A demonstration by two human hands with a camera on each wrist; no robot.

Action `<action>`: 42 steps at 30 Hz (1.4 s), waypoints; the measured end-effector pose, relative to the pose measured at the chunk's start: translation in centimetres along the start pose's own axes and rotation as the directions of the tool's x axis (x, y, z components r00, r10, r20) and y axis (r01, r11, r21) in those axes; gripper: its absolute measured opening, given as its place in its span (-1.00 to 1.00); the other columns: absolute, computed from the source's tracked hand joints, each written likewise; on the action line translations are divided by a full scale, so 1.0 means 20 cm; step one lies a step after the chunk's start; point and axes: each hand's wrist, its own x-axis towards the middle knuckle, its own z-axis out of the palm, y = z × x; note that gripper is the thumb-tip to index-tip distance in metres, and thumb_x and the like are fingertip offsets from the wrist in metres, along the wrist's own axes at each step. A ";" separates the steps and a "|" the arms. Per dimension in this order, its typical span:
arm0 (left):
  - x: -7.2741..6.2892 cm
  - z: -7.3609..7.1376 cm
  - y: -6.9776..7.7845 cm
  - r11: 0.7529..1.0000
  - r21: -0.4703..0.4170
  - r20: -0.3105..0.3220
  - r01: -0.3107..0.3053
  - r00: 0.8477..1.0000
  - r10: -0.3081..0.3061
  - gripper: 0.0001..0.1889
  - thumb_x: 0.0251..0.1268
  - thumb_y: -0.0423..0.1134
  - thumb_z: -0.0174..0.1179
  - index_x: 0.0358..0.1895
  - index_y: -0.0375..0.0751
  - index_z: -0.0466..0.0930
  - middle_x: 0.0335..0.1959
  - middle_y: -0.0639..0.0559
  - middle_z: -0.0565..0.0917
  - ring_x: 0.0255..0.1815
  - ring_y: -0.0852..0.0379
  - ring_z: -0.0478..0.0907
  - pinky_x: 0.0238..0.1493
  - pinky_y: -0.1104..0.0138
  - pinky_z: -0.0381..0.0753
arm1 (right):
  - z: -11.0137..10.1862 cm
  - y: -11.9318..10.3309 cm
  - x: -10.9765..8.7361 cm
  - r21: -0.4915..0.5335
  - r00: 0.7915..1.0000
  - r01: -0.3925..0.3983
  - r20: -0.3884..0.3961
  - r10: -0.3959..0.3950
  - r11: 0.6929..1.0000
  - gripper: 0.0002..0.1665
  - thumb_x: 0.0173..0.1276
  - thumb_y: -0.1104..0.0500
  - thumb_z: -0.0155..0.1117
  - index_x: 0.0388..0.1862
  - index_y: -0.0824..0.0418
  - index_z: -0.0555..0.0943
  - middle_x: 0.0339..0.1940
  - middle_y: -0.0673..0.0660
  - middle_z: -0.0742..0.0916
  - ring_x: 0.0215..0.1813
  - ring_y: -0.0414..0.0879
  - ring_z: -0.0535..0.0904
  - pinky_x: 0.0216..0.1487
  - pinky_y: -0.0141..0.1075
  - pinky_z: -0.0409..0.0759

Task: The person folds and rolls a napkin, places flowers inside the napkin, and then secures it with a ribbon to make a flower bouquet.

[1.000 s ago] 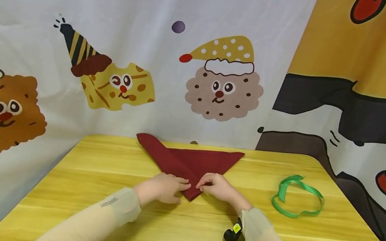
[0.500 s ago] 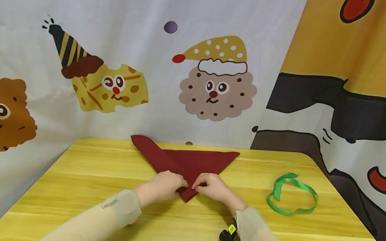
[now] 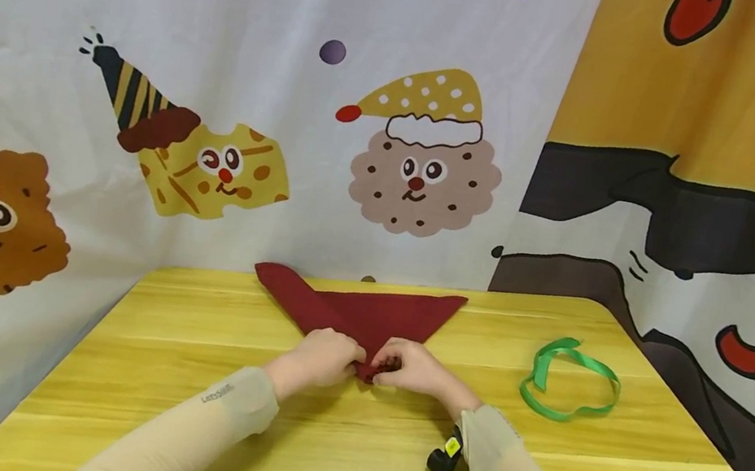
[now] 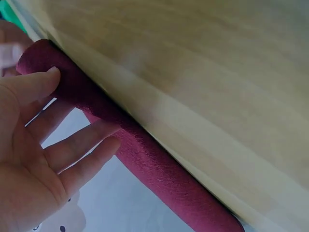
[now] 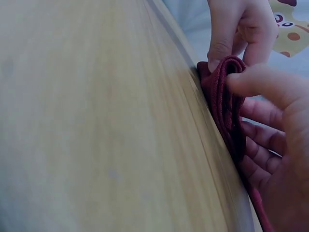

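A dark red cloth point(image 3: 380, 314), folded into a broad triangle, lies on the table with two corners at the back and its point toward me. My left hand point(image 3: 323, 355) pinches the near end from the left, its thumb on the near side of the fold point(image 4: 72, 87). From the right my right hand point(image 3: 414, 366) grips the same end. In the right wrist view, several stacked layers of the rolled edge point(image 5: 226, 94) show between the right thumb and the fingers behind. The left hand point(image 5: 241, 29) holds the roll's far end there.
A loop of green ribbon point(image 3: 572, 382) lies on the wooden table point(image 3: 342, 460), right of the cloth. A small black device point(image 3: 443, 458) is on the right wrist. Behind the table's back edge hangs a curtain point(image 3: 270, 21) with cartoon prints.
The near point of the cloth, flat a second ago, is turned up and rolled back. Both hands have curled in around it. The head view has shifted slightly.
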 end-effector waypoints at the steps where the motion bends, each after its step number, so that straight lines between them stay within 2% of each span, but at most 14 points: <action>1: 0.00 0.00 0.00 1.000 -0.006 0.004 0.005 1.000 -0.005 -0.88 0.26 -0.26 0.25 -0.38 0.10 0.66 -0.47 0.23 0.61 -0.48 0.19 0.51 -0.39 0.23 0.49 | 0.00 0.00 0.00 -0.001 1.000 -0.001 0.014 0.001 1.000 -0.82 0.10 0.21 0.44 -0.28 0.06 0.70 -0.30 -0.10 0.60 -0.22 -0.19 0.49 -0.14 -0.30 0.49; 5: 0.00 -0.01 0.00 1.000 -0.017 0.016 0.010 1.000 -0.010 -0.87 0.26 -0.28 0.25 -0.37 0.11 0.66 -0.46 0.24 0.61 -0.50 0.21 0.47 -0.39 0.25 0.46 | 0.00 0.01 0.01 -0.006 0.999 0.012 0.045 -0.011 1.000 -0.72 0.02 0.30 0.42 -0.24 0.08 0.66 -0.29 -0.08 0.57 -0.20 -0.18 0.47 -0.12 -0.29 0.49; 11: -0.01 -0.02 0.00 1.000 -0.008 0.022 0.003 1.000 -0.003 -0.83 0.24 -0.26 0.26 -0.20 0.14 0.74 -0.30 0.23 0.68 -0.33 0.19 0.59 -0.30 0.20 0.55 | 0.00 0.01 0.00 0.032 0.999 0.003 0.039 -0.004 0.999 -0.68 0.06 0.44 0.31 -0.23 0.12 0.68 -0.28 -0.05 0.58 -0.21 -0.14 0.47 -0.14 -0.27 0.48; 14: -0.01 -0.02 0.00 1.000 0.002 0.035 0.013 0.999 -0.013 -0.81 0.25 -0.25 0.26 -0.16 0.17 0.74 -0.26 0.23 0.69 -0.26 0.15 0.62 -0.31 0.18 0.57 | 0.00 0.01 0.00 0.036 0.999 -0.010 0.031 0.009 0.999 -0.69 0.08 0.45 0.31 -0.24 0.11 0.69 -0.28 -0.05 0.59 -0.21 -0.13 0.48 -0.14 -0.26 0.47; 25: -0.01 -0.01 0.02 1.000 0.019 0.057 0.017 0.998 -0.018 -0.79 0.18 -0.25 0.33 -0.14 0.15 0.73 -0.23 0.21 0.68 -0.24 0.11 0.62 -0.29 0.17 0.60 | 0.00 0.00 0.00 0.012 1.000 -0.019 -0.018 0.019 1.000 -0.71 0.09 0.44 0.33 -0.30 0.09 0.69 -0.32 -0.07 0.60 -0.22 -0.16 0.49 -0.15 -0.27 0.49; 29: 0.00 -0.01 0.01 0.999 0.025 0.043 0.030 0.999 -0.031 -0.79 0.21 -0.26 0.30 -0.16 0.18 0.74 -0.25 0.22 0.68 -0.28 0.12 0.62 -0.34 0.19 0.59 | 0.01 0.00 0.01 -0.002 1.000 -0.019 0.002 0.019 1.000 -0.77 0.06 0.33 0.39 -0.30 0.06 0.68 -0.33 -0.08 0.58 -0.24 -0.17 0.47 -0.17 -0.29 0.47; 31: 0.00 -0.01 0.01 0.999 0.022 0.040 0.040 0.998 -0.041 -0.82 0.22 -0.26 0.28 -0.22 0.19 0.74 -0.33 0.23 0.67 -0.39 0.14 0.58 -0.43 0.22 0.54 | 0.01 -0.01 0.01 -0.004 1.000 -0.026 0.014 0.026 1.000 -0.79 0.06 0.22 0.46 -0.30 0.05 0.66 -0.33 -0.07 0.57 -0.24 -0.17 0.46 -0.17 -0.28 0.46; 36: 0.02 -0.02 0.02 0.998 0.024 0.048 0.065 0.997 -0.066 -0.84 0.27 -0.26 0.25 -0.43 0.14 0.64 -0.59 0.23 0.50 -0.61 0.18 0.33 -0.60 0.28 0.31 | 0.02 -0.06 0.01 -0.041 0.999 -0.041 0.004 0.042 0.998 -0.63 0.02 -0.05 0.58 -0.31 0.05 0.61 -0.33 -0.06 0.56 -0.24 -0.16 0.44 -0.16 -0.28 0.45; 42: 0.04 -0.05 0.04 0.994 0.078 0.053 0.071 0.996 -0.075 -0.75 0.33 -0.23 0.21 -0.54 0.09 0.48 -0.68 0.19 0.37 -0.68 0.19 0.21 -0.64 0.32 0.20 | 0.04 -0.09 0.02 -0.180 0.998 -0.051 -0.042 0.044 0.982 -0.59 -0.01 -0.16 0.57 -0.37 0.00 0.57 -0.39 -0.11 0.53 -0.34 -0.22 0.38 -0.28 -0.33 0.42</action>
